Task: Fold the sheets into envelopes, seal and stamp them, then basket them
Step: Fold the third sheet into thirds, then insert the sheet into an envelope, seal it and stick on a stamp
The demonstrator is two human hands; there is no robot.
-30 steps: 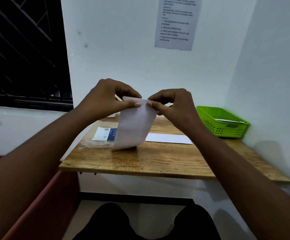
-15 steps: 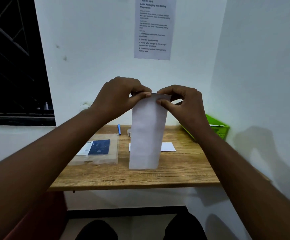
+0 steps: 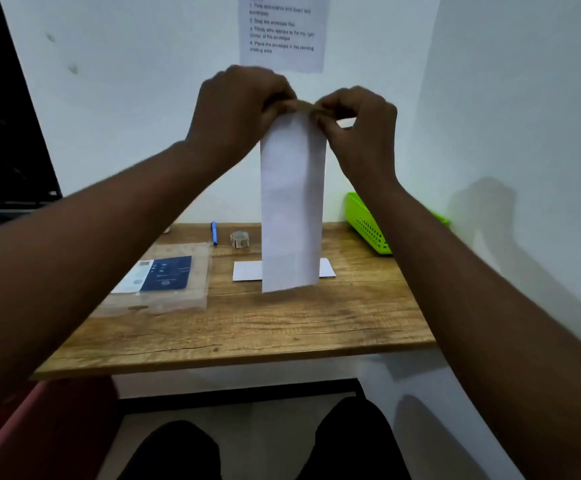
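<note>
A long white envelope (image 3: 292,202) hangs upright in the air above the wooden table (image 3: 247,327). My left hand (image 3: 237,109) pinches its top left corner and my right hand (image 3: 358,123) pinches its top right corner; my fingers meet over the top edge, which is blurred. Another white envelope (image 3: 247,270) lies flat on the table behind it, partly hidden. A green basket (image 3: 368,223) stands at the back right, part of it behind my right forearm. A small roll of stamps (image 3: 240,239) sits near the back of the table.
A clear plastic packet with a blue card (image 3: 164,278) lies on the left of the table. A blue pen (image 3: 214,232) lies near the back wall. A printed instruction sheet (image 3: 282,29) hangs on the wall. Walls close in behind and on the right.
Both hands have lifted the envelope higher and turned it fully upright, away from the table. The view has shifted, so the basket now sits further behind my right arm.
</note>
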